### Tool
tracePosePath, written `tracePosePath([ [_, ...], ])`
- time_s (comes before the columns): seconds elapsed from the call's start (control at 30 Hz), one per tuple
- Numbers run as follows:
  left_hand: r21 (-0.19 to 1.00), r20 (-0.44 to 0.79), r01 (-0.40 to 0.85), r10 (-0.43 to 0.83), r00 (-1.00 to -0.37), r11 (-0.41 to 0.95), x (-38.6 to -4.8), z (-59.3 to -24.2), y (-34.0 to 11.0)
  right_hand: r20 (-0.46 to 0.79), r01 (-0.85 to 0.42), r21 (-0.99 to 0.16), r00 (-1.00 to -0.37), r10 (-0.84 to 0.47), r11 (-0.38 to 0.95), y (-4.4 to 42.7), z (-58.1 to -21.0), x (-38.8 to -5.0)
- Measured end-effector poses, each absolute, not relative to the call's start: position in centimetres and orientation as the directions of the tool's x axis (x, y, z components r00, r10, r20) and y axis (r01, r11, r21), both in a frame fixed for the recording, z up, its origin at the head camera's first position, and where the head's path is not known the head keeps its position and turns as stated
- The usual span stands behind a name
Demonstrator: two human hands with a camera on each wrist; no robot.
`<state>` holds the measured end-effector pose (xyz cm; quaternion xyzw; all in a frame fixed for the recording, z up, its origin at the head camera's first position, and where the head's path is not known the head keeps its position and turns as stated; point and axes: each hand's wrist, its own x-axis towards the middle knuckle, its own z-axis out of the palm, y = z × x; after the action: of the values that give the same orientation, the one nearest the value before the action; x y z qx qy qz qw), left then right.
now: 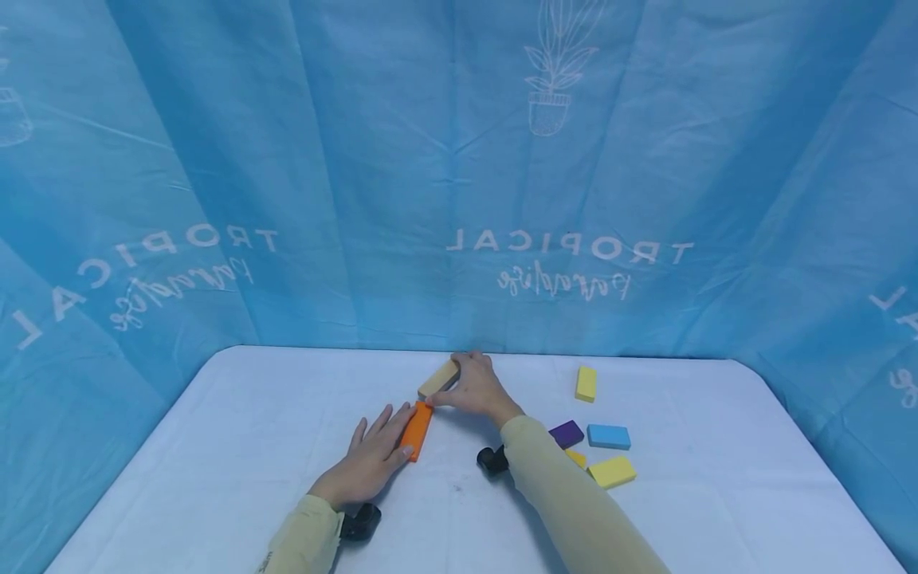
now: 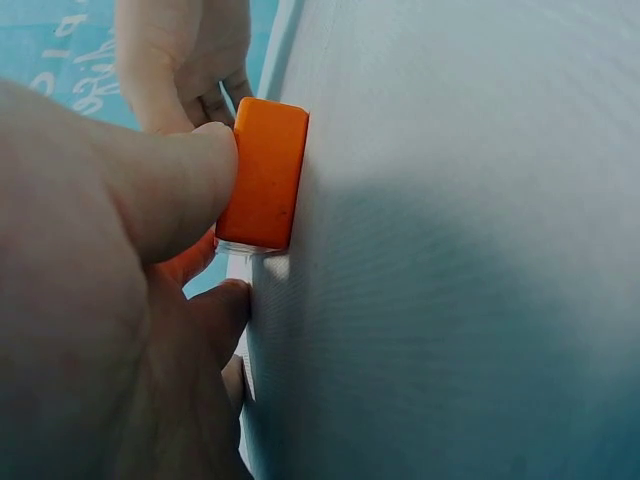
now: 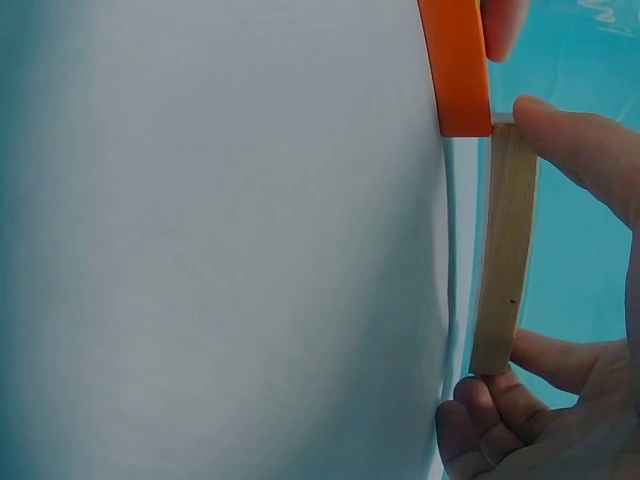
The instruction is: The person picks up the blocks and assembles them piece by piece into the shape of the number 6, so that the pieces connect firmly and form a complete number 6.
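An orange block [image 1: 418, 434] lies flat near the middle of the white table. My left hand [image 1: 369, 462] holds it along its left side, thumb near the close end and index finger toward the far end. In the left wrist view the thumb [image 2: 195, 180] touches the orange block. My right hand [image 1: 476, 389] grips a plain wooden block [image 1: 438, 379] by its ends, thumb at the near end and fingers at the far one. This wooden block slants just beyond the orange block, their ends close together; whether they touch, I cannot tell.
Right of my right arm lie a purple block [image 1: 566, 434], a blue block [image 1: 609, 437], a yellow block [image 1: 612, 472] and a partly covered yellow-orange block [image 1: 576, 458]. Another yellow block [image 1: 586, 384] lies farther back. A blue printed curtain [image 1: 402, 159] hangs behind the table [image 1: 237, 446].
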<state>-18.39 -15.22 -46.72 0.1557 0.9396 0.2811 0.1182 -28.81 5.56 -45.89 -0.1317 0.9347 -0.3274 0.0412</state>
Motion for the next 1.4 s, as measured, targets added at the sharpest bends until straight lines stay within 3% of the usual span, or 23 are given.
tracePosePath([
  [1.4, 0.57, -0.117, 0.236, 0.362, -0.925, 0.787, -17.95, -46.39, -15.19, -0.032, -0.239, -0.569, -0.95, -0.312, 0.787, 5.73, -45.48, -28.89],
])
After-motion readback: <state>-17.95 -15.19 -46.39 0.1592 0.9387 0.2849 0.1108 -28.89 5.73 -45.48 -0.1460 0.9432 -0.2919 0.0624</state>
